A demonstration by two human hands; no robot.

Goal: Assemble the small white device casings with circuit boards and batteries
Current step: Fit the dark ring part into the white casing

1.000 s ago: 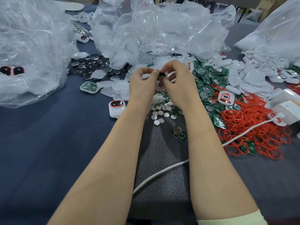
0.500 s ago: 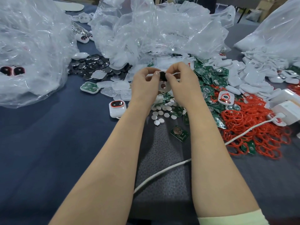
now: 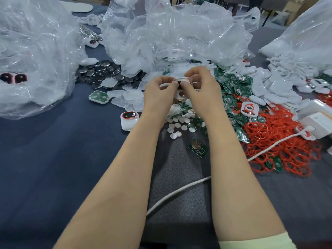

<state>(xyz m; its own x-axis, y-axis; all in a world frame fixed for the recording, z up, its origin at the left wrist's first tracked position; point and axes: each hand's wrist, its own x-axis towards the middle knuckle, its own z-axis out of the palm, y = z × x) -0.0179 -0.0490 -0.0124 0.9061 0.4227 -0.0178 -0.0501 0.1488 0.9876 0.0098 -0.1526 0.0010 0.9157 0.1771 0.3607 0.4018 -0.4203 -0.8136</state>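
Note:
Both hands meet above the middle of the table. My left hand (image 3: 159,92) and my right hand (image 3: 201,87) pinch one small white casing (image 3: 180,81) between fingertips, with a dark part showing at its centre. A second white piece with a round hole (image 3: 181,94) hangs just below, between the hands. Green circuit boards (image 3: 231,97) are heaped to the right. One board with a coin battery (image 3: 197,147) lies alone near my right forearm. Small white discs (image 3: 177,124) are scattered under the wrists. A finished casing with a red-rimmed window (image 3: 129,118) stands left of my left wrist.
Big crumpled clear plastic bags (image 3: 161,33) fill the back and left (image 3: 32,60). Dark round discs (image 3: 100,72) lie at the back left, red rings (image 3: 280,146) at the right, white casing shells (image 3: 280,85) further right. A white cable (image 3: 179,193) crosses a grey mat (image 3: 179,177).
The hands have shifted slightly nearer together and the white casing now shows on top between the fingertips, where before mainly a dark part was seen.

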